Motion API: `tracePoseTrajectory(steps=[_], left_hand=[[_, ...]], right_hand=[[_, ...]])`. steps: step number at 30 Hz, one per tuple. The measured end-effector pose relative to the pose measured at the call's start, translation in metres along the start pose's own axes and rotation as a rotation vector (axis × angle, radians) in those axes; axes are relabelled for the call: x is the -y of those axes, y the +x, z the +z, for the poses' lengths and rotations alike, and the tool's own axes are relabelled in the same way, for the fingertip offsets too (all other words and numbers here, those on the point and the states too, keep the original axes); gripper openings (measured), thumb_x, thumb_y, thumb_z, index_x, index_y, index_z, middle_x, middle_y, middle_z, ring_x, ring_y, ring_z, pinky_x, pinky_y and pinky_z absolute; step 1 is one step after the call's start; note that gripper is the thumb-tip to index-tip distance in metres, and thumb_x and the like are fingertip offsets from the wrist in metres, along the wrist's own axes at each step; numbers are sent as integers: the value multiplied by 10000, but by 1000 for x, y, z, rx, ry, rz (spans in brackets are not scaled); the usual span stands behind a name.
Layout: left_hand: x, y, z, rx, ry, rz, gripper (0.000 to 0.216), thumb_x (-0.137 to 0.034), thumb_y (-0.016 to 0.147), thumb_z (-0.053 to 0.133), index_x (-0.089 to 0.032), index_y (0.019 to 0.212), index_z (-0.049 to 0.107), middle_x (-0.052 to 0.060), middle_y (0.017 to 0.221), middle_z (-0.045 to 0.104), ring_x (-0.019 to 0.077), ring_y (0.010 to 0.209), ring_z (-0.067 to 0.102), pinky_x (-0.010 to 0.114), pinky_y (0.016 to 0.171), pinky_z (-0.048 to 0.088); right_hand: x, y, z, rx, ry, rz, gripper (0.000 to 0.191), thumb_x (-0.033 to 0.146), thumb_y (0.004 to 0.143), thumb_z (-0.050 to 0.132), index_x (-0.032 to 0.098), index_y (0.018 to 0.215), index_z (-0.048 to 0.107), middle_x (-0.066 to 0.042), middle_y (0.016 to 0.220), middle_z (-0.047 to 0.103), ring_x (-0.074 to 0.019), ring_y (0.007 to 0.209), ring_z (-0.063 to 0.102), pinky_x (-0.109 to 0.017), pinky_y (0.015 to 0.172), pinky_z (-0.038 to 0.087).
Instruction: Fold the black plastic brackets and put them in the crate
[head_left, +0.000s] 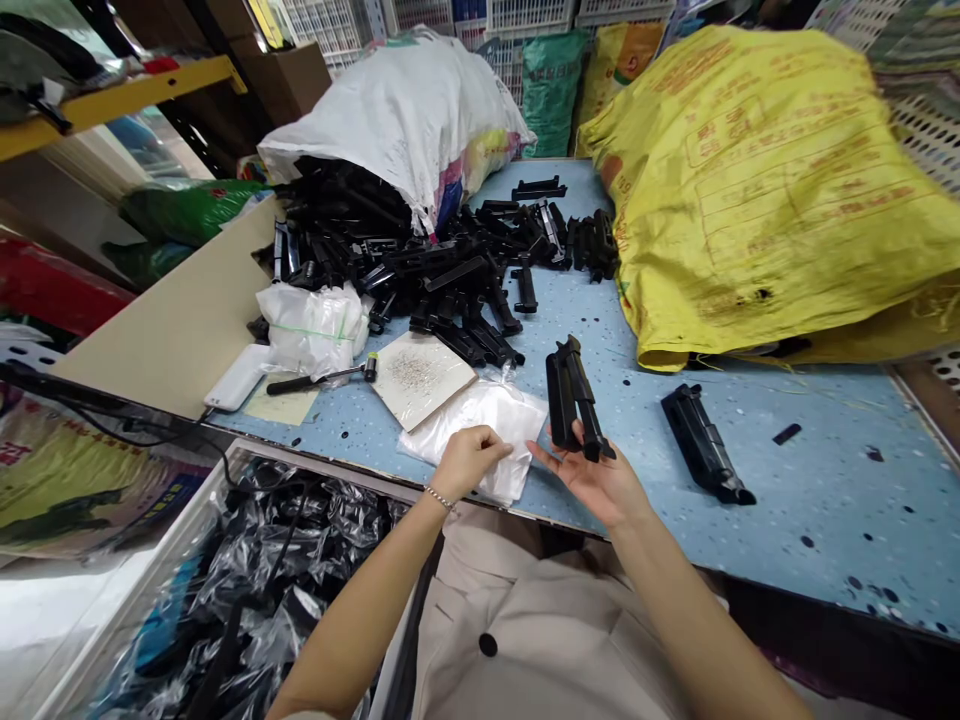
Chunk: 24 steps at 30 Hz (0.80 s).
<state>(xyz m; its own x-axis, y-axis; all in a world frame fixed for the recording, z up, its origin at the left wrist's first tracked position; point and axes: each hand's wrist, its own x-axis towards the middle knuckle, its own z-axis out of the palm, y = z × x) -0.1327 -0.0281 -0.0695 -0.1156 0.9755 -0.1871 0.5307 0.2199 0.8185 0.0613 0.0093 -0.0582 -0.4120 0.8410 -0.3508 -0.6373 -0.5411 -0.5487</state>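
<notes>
My right hand [600, 485] holds a black plastic part [574, 395], a long housing with a bar along its side, upright above the table. Its fingers curl under the lower end. My left hand [471, 460] lies over a stack of clear plastic bags [517, 420] at the table's front edge, thumb and fingers pinched together at a bag. A similar black part [706, 443] rests on the table to the right. Left of the bags are a square white board [421, 385] with brown specks and a small hammer [322, 379] with a black handle.
A heap of black parts [450, 270] spills from a white sack [405, 110] at the back. The yellow sack [765, 190] stands at the right. Below the table at left, a crate [240, 450] holds bagged black parts. A white power bank-like box [238, 378] lies near the left edge.
</notes>
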Motion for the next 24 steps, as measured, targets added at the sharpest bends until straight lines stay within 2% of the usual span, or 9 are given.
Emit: tracePoseTrajectory(steps=[5,8,10,13,16,20,22,24], left_hand=[[-1,0,3,4,-48,25,193,-257,791,558,-167,631,620,-22,591,585,117,579,534,217,557,405],[-4,-3,-2,-34,-64,25,70,-186,767,573,-164,724,623,-12,658,606,121,602,559,223,580,438],[-9,-10,-11,-89,-29,68,105,-106,771,525,-166,778,611,7,732,616,136,681,583,244,649,470],[-19,-25,-28,-181,274,231,249,-15,780,428,-161,786,629,76,878,638,205,888,590,359,843,482],[-23,-31,-36,-153,538,306,338,20,768,396,-124,916,664,141,1037,635,258,992,586,439,912,483],[-16,-24,-34,-113,403,325,558,39,744,401,-127,1258,541,138,1263,555,228,1170,547,383,1005,476],[-14,-24,-33,-116,331,332,613,25,754,406,-149,1338,476,135,1341,500,228,1260,487,388,1059,439],[-17,-32,-30,-92,308,356,666,26,753,395,-156,1394,411,142,1405,443,236,1325,425,404,1095,407]], right_hand=[[-2,4,8,27,20,44,158,312,634,837,232,696,716,-10,809,743,-196,834,668,-547,987,457],[-14,11,10,-4,-2,45,209,326,597,858,222,695,706,-16,805,732,-193,807,656,-525,894,524],[-23,18,10,-43,-48,29,217,308,597,858,208,701,696,-4,774,713,-167,749,642,-470,837,561],[-31,22,10,-83,-84,-5,214,266,596,856,190,694,682,18,731,685,-128,681,621,-391,814,580],[-24,7,6,-92,-77,14,211,256,606,848,188,724,685,13,744,689,-132,682,634,-340,762,596],[-8,-41,-14,-34,-58,320,190,245,680,802,193,832,701,-61,835,725,-184,721,676,-252,516,566],[-8,-59,-26,-5,-30,497,196,201,718,771,175,897,696,-86,896,727,-176,761,684,-212,499,547],[-15,-64,-33,15,-1,629,208,205,754,739,142,944,685,-98,927,722,-142,749,679,-177,512,538]])
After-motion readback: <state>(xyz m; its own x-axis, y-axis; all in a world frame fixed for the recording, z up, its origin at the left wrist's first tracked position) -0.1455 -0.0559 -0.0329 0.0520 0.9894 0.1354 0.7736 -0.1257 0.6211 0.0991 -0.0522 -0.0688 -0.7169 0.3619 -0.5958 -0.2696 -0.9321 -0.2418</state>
